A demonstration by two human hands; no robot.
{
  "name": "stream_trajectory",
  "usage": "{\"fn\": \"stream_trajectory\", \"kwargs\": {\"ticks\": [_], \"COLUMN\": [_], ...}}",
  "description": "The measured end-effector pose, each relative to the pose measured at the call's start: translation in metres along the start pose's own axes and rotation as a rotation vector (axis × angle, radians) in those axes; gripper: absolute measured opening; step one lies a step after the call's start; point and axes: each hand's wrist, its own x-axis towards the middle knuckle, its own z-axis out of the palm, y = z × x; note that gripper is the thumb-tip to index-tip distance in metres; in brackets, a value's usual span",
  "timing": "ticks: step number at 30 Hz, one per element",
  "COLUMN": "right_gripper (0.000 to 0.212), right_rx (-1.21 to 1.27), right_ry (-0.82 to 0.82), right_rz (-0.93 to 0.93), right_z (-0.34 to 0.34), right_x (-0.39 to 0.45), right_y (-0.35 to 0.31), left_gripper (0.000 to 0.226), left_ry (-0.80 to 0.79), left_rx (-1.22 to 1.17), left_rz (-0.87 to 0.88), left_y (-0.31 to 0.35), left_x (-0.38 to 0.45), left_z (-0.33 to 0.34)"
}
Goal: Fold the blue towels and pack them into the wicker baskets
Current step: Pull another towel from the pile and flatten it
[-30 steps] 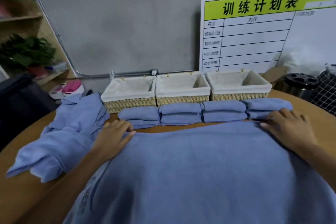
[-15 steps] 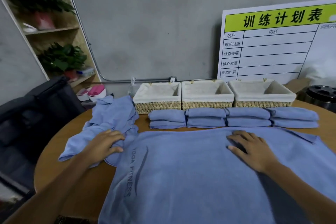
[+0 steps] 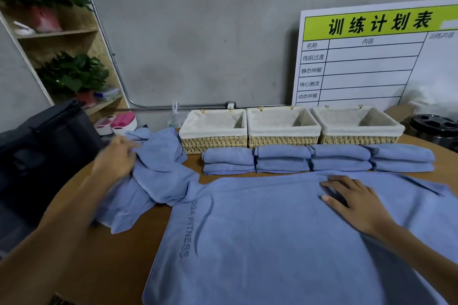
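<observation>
A large blue towel (image 3: pixel 272 242) printed "YOGA FITNESS" lies spread flat in front of me. My right hand (image 3: pixel 352 203) rests flat on its far part, fingers straight. My left hand (image 3: pixel 116 158) reaches left onto a crumpled heap of blue towels (image 3: pixel 158 176); it is blurred, and its fingers seem to curl on the cloth. A row of folded blue towels (image 3: pixel 317 158) lies before three lined wicker baskets (image 3: pixel 213 142) (image 3: pixel 282 141) (image 3: pixel 357 140), which hold nothing I can see.
The round wooden table (image 3: pixel 119 262) stands against a grey wall. A whiteboard chart (image 3: pixel 371 57) leans behind the baskets. A dark round container (image 3: pixel 433 129) is at the far right. A black bag (image 3: pixel 42 146), a pink item (image 3: pixel 121 121) and a plant shelf (image 3: pixel 62 57) are at the left.
My left hand left the spread towel's edge and moved up and left onto the crumpled heap. My right hand slid from the far right corner toward the towel's middle. My view turned left.
</observation>
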Motion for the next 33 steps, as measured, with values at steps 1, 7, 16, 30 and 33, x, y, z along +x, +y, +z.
{"fn": "stream_trajectory", "kwargs": {"ticks": [1, 7, 16, 30, 33], "right_gripper": [0.077, 0.078, 0.094, 0.09, 0.099], "right_rx": [-0.004, -0.004, -0.001, -0.013, -0.017], "right_ry": [-0.001, -0.004, -0.002, -0.02, -0.037], "right_rz": [-0.001, -0.002, 0.002, -0.008, -0.003], "right_z": [0.0, -0.002, -0.002, -0.003, -0.006], "right_x": [0.0, 0.0, -0.001, 0.0, 0.0], "right_y": [0.0, -0.002, -0.004, -0.006, -0.007], "left_gripper": [0.024, 0.037, 0.034, 0.029, 0.02], "left_ry": [-0.12, -0.092, -0.084, 0.069, 0.119], "left_rx": [0.03, -0.162, -0.036, -0.115, -0.549], "left_rz": [0.053, -0.024, 0.092, 0.035, 0.116], "left_y": [0.005, 0.009, 0.036, 0.059, 0.139], "left_x": [-0.007, -0.018, -0.043, -0.029, -0.071], "left_z": [0.014, 0.047, 0.06, 0.054, 0.022]}}
